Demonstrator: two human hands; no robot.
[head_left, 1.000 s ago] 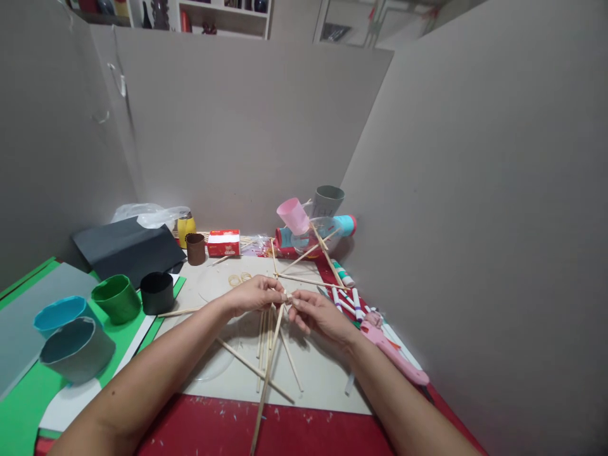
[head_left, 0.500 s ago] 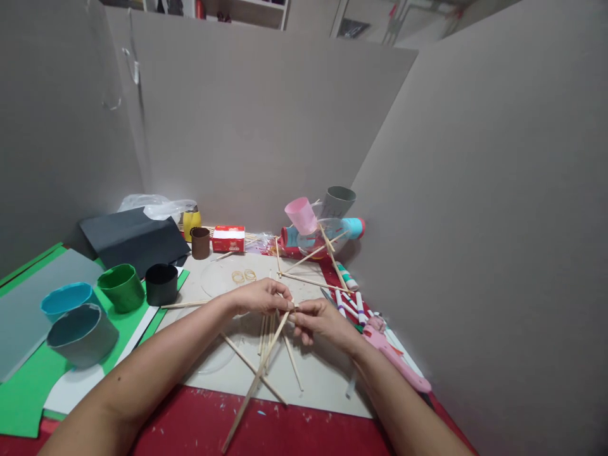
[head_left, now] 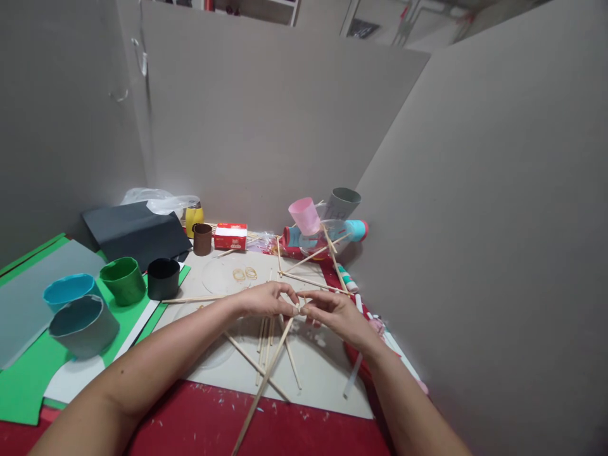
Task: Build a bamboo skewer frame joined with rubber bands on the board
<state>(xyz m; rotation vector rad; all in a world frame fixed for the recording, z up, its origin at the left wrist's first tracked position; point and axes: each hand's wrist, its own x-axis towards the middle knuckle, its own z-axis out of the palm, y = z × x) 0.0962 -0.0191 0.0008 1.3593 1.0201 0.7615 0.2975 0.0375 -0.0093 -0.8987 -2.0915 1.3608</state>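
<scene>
My left hand is closed on the top end of a wooden chopstick, whose long shaft slants down toward the table's front edge. Beside it, touching the same end, my right hand pinches a thin yellowish loop that looks like a rubber band; the fingers hide most of it. More wooden chopsticks lie on the beige board under my hands. Behind my hands are loose rubber bands on the board. At the back right, a frame of joined chopsticks rests close by.
On the left are green, black, blue and grey cups over foam sheets. A red box and a brown cup sit behind. A pink cup leans at the back right. Grey partitions enclose the table.
My right hand has turned and its fingers are raised and more arched over the chopstick end. The left hand stays at that end. The view has shifted slightly.
</scene>
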